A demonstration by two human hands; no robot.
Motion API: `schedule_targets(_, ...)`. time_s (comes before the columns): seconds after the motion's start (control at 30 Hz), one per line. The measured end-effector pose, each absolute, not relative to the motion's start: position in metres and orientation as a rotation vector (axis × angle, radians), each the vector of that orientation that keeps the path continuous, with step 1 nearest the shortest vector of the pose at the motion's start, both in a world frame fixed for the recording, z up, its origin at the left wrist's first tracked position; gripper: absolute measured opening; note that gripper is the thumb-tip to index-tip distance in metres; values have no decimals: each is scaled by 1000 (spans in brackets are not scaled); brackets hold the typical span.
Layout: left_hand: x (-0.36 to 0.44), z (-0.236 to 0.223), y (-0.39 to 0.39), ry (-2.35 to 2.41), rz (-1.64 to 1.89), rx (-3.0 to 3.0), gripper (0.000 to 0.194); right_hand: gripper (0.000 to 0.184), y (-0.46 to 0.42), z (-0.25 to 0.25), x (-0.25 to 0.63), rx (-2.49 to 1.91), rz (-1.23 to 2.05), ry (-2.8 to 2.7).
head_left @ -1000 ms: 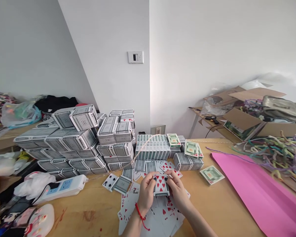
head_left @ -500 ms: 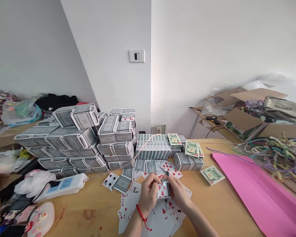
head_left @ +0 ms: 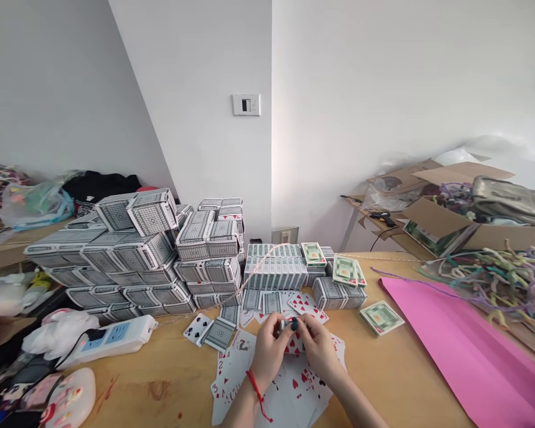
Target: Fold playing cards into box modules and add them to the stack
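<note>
Both hands meet over loose playing cards near the table's front. My left hand (head_left: 270,348), with a red cord at the wrist, is closed with thumb and fingers pinching the left side of a folded-looking playing card piece (head_left: 295,345) that shows red hearts. On its other side my right hand (head_left: 317,348) is closed too, thumbs close together at the top edge. The fingers hide much of this piece. Beneath the hands lie spread playing cards (head_left: 236,368), faces mostly up. Behind them stand blocks (head_left: 207,238) built of grey-backed cards.
Larger card blocks (head_left: 138,249) are stacked at left, near a white power strip (head_left: 120,336). Green card boxes (head_left: 382,318) lie at right beside a pink sheet (head_left: 455,345). Fuzzy coloured stems (head_left: 512,285) and a cardboard box (head_left: 494,235) are farther right.
My hands have drawn closer together, and the thumbs now meet at the top of the held card piece, covering more of it. The view has shifted slightly.
</note>
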State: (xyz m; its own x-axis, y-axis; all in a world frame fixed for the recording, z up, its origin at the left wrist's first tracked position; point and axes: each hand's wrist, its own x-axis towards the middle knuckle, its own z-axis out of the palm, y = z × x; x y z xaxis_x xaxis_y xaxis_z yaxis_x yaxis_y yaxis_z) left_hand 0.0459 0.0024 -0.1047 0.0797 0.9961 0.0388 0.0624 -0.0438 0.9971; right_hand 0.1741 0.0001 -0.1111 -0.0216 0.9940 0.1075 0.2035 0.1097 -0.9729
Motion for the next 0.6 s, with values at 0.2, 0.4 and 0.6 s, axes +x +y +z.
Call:
schedule_targets(0.2,39,-101,6,1094,1136,1284,33,38,0,-112,177,-1240,1108,-1386)
schedule_targets(0.4,39,-105,7,1162,1191,1274,32,35,1,-109,177,-1206,1168,-1305)
schedule_targets(0.6,35,-107,9,1262,1282,1395,25,24,6,-113,178,-1278,1143,-1370)
